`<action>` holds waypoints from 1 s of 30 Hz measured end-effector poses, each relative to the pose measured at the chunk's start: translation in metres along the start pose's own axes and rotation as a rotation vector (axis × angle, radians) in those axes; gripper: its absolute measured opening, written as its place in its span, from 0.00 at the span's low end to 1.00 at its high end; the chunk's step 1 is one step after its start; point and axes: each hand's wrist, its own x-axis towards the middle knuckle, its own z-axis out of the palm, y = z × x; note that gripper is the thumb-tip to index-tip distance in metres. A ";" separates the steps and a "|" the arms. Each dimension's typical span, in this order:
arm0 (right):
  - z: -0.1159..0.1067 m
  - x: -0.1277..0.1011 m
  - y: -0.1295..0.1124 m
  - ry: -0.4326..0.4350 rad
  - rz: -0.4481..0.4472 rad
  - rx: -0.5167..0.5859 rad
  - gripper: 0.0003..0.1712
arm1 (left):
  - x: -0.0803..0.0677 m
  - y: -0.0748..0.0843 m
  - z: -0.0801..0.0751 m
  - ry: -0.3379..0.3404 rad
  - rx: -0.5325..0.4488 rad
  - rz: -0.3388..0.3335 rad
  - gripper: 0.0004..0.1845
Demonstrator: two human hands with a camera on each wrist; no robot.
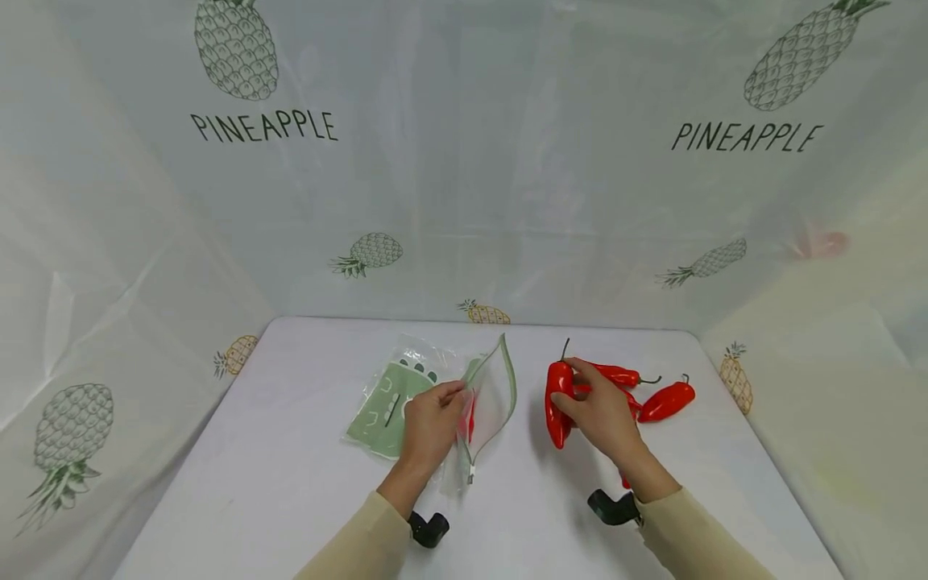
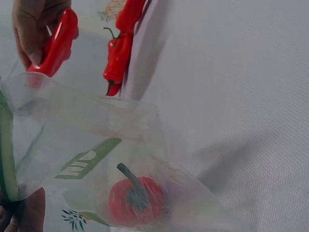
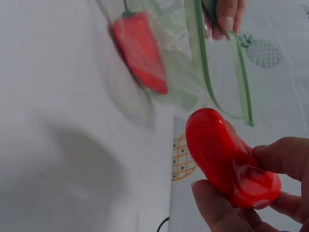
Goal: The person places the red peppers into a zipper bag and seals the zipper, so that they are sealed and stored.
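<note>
My left hand (image 1: 429, 423) pinches the rim of a clear zip bag (image 1: 513, 379) with a green edge, its mouth spread toward the right. Inside the bag lies a red pepper (image 2: 135, 200), stem visible through the plastic. To the right of the bag, my right hand (image 1: 602, 411) grips another red pepper (image 1: 557, 403) between thumb and fingers, raised above the table with its stem upward. In the right wrist view this pepper (image 3: 227, 159) is apart from the bag's green rim (image 3: 203, 58). Several loose red peppers (image 1: 667, 401) lie beside and behind the right hand.
A clear plastic package with green print (image 1: 377, 419) lies flat on the white table (image 1: 254, 483), left of my left hand. A whitish pineapple-print curtain (image 1: 471, 161) surrounds the back and sides. Black wrist-worn devices (image 1: 612, 507) sit below both hands.
</note>
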 end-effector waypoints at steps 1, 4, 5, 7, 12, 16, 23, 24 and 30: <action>0.001 0.000 -0.002 -0.003 -0.004 0.003 0.42 | 0.000 0.000 0.000 0.000 0.001 0.000 0.10; 0.003 0.000 -0.006 -0.007 -0.010 0.005 0.42 | 0.000 0.001 -0.001 0.002 0.013 -0.006 0.10; 0.003 0.000 -0.008 -0.008 -0.012 0.004 0.41 | 0.000 0.001 -0.001 0.003 0.015 -0.008 0.10; 0.004 0.000 -0.012 -0.009 -0.013 0.014 0.41 | 0.000 0.001 -0.001 0.004 0.023 -0.004 0.10; 0.009 0.000 -0.023 -0.030 -0.027 0.073 0.41 | -0.001 0.001 -0.001 0.012 0.049 0.016 0.10; 0.015 0.001 -0.031 -0.045 -0.040 0.102 0.40 | -0.001 0.001 0.000 0.011 0.060 0.009 0.09; 0.029 0.002 -0.047 -0.050 -0.075 0.125 0.40 | 0.000 0.001 0.002 -0.004 0.066 0.024 0.10; 0.031 0.002 -0.048 -0.049 -0.078 0.126 0.40 | 0.000 0.002 0.002 -0.005 0.067 0.024 0.10; 0.046 0.000 -0.056 -0.067 -0.064 0.134 0.40 | -0.002 0.003 0.003 -0.022 0.056 0.016 0.11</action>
